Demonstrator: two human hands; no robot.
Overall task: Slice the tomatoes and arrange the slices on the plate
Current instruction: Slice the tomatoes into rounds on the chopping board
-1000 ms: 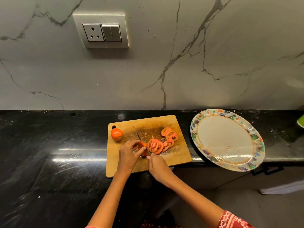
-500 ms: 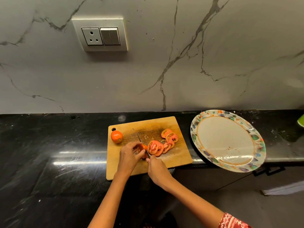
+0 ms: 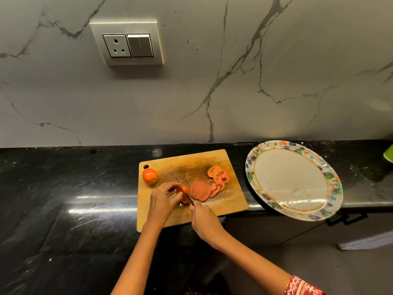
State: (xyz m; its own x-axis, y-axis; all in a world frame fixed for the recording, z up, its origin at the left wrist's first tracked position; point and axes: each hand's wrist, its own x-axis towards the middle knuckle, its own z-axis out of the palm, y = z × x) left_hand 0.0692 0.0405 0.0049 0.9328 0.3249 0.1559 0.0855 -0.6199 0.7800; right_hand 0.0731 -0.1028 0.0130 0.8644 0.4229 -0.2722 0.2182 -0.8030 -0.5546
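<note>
A wooden cutting board (image 3: 212, 160) lies on the black counter. A whole tomato (image 3: 150, 176) sits near its far left corner. My left hand (image 3: 163, 199) holds down the remaining piece of a tomato (image 3: 184, 193) near the board's middle. My right hand (image 3: 205, 220) grips a knife (image 3: 182, 189), whose blade cuts down through that piece. Several cut slices (image 3: 209, 185) lie in a loose row to the right of the blade. The oval floral-rimmed plate (image 3: 331, 184) stands to the right of the board with no slices on it.
The plate overhangs the counter's front edge (image 3: 361, 204). A green object (image 3: 388, 154) shows at the far right edge. A wall socket and switch plate (image 3: 127, 43) sits on the marble backsplash. Bare black counter (image 3: 63, 199) stretches to the left of the board.
Another slice has fallen flat against the row on the right. The tomato piece under my left hand is smaller. Both hands stay in place; the camera tilted slightly.
</note>
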